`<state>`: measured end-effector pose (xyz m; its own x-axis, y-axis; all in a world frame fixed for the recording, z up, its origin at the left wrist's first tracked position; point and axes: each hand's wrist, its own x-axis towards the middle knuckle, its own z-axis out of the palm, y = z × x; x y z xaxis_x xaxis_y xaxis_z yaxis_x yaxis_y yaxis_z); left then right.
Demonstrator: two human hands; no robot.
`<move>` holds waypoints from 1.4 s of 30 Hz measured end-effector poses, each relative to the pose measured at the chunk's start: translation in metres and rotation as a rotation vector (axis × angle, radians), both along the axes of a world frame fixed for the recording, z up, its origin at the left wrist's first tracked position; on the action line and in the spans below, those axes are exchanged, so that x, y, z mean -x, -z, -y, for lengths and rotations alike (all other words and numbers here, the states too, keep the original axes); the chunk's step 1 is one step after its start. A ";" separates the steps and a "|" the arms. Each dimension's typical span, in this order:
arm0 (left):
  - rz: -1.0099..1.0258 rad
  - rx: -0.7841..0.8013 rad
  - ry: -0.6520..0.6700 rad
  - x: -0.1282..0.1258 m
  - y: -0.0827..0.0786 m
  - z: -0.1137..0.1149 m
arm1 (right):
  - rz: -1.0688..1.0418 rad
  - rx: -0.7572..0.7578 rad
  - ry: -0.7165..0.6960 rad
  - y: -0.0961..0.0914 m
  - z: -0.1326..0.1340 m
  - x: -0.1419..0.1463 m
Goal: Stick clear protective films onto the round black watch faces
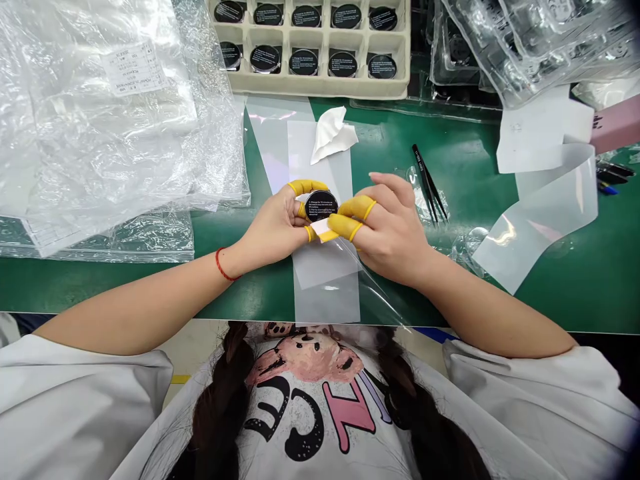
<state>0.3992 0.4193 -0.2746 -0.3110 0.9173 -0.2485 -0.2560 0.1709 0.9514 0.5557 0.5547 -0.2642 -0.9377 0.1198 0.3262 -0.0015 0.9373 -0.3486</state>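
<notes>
My left hand [285, 220], with yellow finger cots on its fingertips, grips a round black watch face [321, 205] by its rim. White printed lines cover the face, which is tilted toward me. Just below its lower edge, my right hand [383, 223], also in yellow finger cots, pinches a small white-and-yellow piece [324, 229]; whether that piece sticks to the watch face I cannot tell. Clear film strips [327, 303] lie on the green table [250, 297] beneath both hands. A crumpled white wipe [333, 135] rests beyond them.
At the back, a cream tray [320, 88] holds several similar watch faces in compartments. Black tweezers [427, 181] lie to the right, near a curled clear film [543, 213]. Plastic bags [115, 147] cover the left side. Clear plastic trays [525, 50] are stacked at back right.
</notes>
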 end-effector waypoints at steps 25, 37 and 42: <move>-0.085 -0.119 0.051 0.001 0.005 0.004 | -0.110 0.516 0.330 0.013 -0.039 0.000; -0.177 -0.262 -0.205 0.010 0.014 0.001 | -0.084 0.224 0.409 -0.050 -0.071 0.091; -0.293 -0.329 -0.292 0.022 0.021 -0.002 | -0.043 0.013 0.670 -0.077 -0.157 0.200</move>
